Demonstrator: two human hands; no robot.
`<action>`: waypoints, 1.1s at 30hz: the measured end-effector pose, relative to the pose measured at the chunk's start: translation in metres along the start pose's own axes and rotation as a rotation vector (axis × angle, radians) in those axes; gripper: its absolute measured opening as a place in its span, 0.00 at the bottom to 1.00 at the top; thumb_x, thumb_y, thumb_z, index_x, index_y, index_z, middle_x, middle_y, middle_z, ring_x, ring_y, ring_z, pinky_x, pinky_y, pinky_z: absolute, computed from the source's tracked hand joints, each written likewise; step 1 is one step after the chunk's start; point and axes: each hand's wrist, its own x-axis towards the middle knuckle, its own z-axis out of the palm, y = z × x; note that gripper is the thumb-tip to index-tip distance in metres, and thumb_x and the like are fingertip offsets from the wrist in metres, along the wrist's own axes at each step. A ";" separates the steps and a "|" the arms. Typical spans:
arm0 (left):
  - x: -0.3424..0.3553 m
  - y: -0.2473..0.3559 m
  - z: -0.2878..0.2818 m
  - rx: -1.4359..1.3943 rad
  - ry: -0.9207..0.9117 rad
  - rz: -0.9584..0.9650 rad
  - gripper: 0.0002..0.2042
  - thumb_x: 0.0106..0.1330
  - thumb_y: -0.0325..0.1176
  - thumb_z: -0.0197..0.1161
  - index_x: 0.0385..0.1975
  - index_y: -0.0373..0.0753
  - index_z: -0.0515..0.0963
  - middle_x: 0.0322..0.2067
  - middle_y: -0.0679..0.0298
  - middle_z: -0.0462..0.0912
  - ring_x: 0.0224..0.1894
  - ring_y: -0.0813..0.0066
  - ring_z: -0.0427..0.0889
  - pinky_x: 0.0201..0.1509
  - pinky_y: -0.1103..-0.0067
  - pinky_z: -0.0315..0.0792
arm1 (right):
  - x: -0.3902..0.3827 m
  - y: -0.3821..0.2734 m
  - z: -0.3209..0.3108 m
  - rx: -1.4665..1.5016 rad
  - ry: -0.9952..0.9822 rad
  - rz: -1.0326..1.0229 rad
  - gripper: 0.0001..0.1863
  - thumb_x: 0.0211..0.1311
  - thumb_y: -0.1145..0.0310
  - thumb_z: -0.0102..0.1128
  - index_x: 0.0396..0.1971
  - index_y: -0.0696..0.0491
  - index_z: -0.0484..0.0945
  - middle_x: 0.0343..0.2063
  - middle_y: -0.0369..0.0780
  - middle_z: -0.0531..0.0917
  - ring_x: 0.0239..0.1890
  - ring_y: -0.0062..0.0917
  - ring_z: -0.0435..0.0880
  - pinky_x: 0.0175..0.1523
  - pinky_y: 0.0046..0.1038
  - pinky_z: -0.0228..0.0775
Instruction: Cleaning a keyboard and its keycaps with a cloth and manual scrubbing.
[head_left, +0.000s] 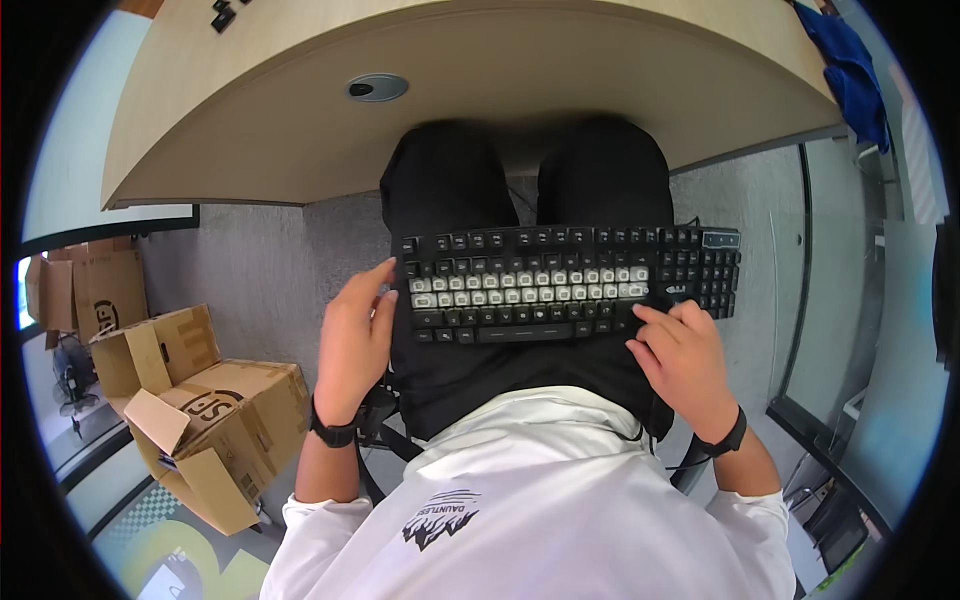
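Note:
A black keyboard lies across my thighs, with two middle rows showing pale switch housings without black keycaps. My left hand is at its left edge, fingertips lightly bent beside the end keys and thumb apart, gripping nothing that I can see. On the lower right, my right hand has its index finger reaching onto the keys near the number pad, with the other fingers bent and the thumb apart. Several small black pieces, apparently keycaps, sit on the desk at the top left.
The curved wooden desk with a round grommet is before my knees. Open cardboard boxes stand at left, with a small fan behind them. A blue cloth hangs at the desk's right; glass partitions run along that side.

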 end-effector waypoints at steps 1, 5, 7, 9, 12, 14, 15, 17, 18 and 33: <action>0.003 -0.007 0.003 -0.084 -0.027 -0.018 0.17 0.67 0.23 0.62 0.56 0.33 0.78 0.41 0.54 0.83 0.33 0.61 0.80 0.42 0.71 0.76 | -0.002 -0.002 -0.001 -0.012 0.026 -0.024 0.11 0.48 0.67 0.76 0.27 0.51 0.80 0.47 0.33 0.89 0.35 0.29 0.75 0.40 0.33 0.67; 0.011 -0.005 0.013 -0.178 -0.076 -0.116 0.17 0.66 0.21 0.62 0.56 0.33 0.76 0.39 0.55 0.82 0.32 0.65 0.80 0.43 0.73 0.76 | -0.001 -0.006 -0.005 -0.057 -0.013 -0.048 0.10 0.49 0.67 0.76 0.25 0.51 0.80 0.47 0.33 0.89 0.34 0.28 0.74 0.39 0.32 0.67; 0.015 -0.017 0.015 -0.235 -0.077 -0.122 0.18 0.66 0.20 0.62 0.57 0.35 0.75 0.39 0.59 0.80 0.33 0.73 0.78 0.41 0.76 0.74 | 0.003 -0.010 -0.005 -0.040 -0.004 -0.049 0.10 0.50 0.67 0.75 0.26 0.52 0.80 0.48 0.34 0.89 0.33 0.30 0.75 0.39 0.32 0.69; 0.017 -0.024 0.016 -0.320 -0.122 -0.166 0.21 0.66 0.18 0.62 0.59 0.37 0.71 0.40 0.65 0.78 0.35 0.82 0.76 0.41 0.82 0.72 | 0.003 -0.010 0.000 -0.047 -0.032 -0.022 0.10 0.50 0.67 0.75 0.26 0.52 0.81 0.48 0.35 0.88 0.34 0.31 0.76 0.39 0.32 0.70; 0.017 -0.039 0.027 -0.526 -0.105 -0.241 0.22 0.65 0.17 0.62 0.60 0.34 0.70 0.38 0.62 0.79 0.34 0.79 0.77 0.42 0.79 0.75 | 0.007 -0.018 -0.002 -0.061 -0.058 0.015 0.09 0.50 0.68 0.75 0.26 0.53 0.81 0.48 0.35 0.88 0.34 0.33 0.77 0.39 0.33 0.71; 0.018 -0.040 0.027 -0.657 -0.157 -0.269 0.24 0.65 0.17 0.61 0.62 0.34 0.69 0.38 0.64 0.78 0.33 0.81 0.77 0.41 0.80 0.75 | 0.001 -0.017 -0.004 -0.055 -0.088 0.050 0.09 0.49 0.69 0.75 0.25 0.53 0.81 0.47 0.36 0.89 0.35 0.33 0.78 0.39 0.32 0.72; 0.020 -0.041 0.023 -0.767 -0.219 -0.312 0.26 0.65 0.16 0.61 0.64 0.33 0.68 0.38 0.65 0.78 0.33 0.83 0.77 0.41 0.81 0.74 | 0.000 -0.017 -0.003 -0.056 -0.041 0.019 0.09 0.49 0.68 0.75 0.25 0.52 0.81 0.47 0.35 0.89 0.34 0.32 0.78 0.39 0.32 0.72; 0.018 -0.047 0.023 -0.804 -0.210 -0.358 0.29 0.65 0.15 0.60 0.68 0.34 0.67 0.37 0.67 0.76 0.32 0.86 0.76 0.38 0.83 0.74 | 0.004 -0.021 -0.009 -0.064 0.014 -0.015 0.09 0.49 0.68 0.75 0.24 0.51 0.81 0.47 0.34 0.89 0.34 0.30 0.78 0.38 0.31 0.72; 0.016 -0.046 0.025 -0.805 -0.195 -0.385 0.30 0.65 0.15 0.60 0.70 0.34 0.66 0.38 0.67 0.76 0.31 0.87 0.76 0.37 0.84 0.75 | 0.005 -0.024 -0.014 -0.070 0.016 -0.014 0.09 0.50 0.67 0.75 0.24 0.50 0.81 0.46 0.33 0.89 0.33 0.29 0.78 0.38 0.31 0.72; 0.008 -0.039 0.020 -0.710 -0.186 -0.352 0.26 0.66 0.16 0.59 0.67 0.28 0.70 0.40 0.65 0.75 0.30 0.84 0.77 0.34 0.81 0.78 | 0.018 -0.026 -0.006 -0.118 -0.010 -0.030 0.09 0.53 0.65 0.74 0.22 0.50 0.81 0.44 0.34 0.89 0.28 0.28 0.80 0.33 0.29 0.75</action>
